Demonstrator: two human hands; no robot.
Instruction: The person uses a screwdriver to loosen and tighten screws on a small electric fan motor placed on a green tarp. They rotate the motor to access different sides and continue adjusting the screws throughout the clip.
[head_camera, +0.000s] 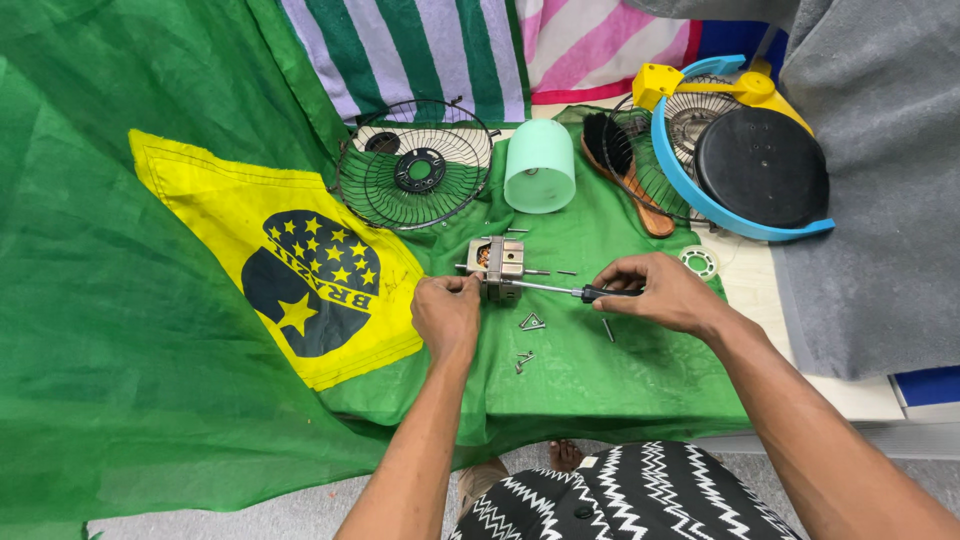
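Fan motor (497, 265) at frame centre, on green cloth (600, 370). Left hand (446, 312) fingers pinch its lower edge; right hand (655, 292) fingers grip a screwdriver (560, 290) whose tip meets the motor. Loose screws (528, 340) lie just below; wire fan guard (414, 175) above.

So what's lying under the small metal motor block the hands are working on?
The small metal motor block rests on a green cloth, with loose screws scattered on it nearby. What the cloth covers directly beneath the block is hidden.
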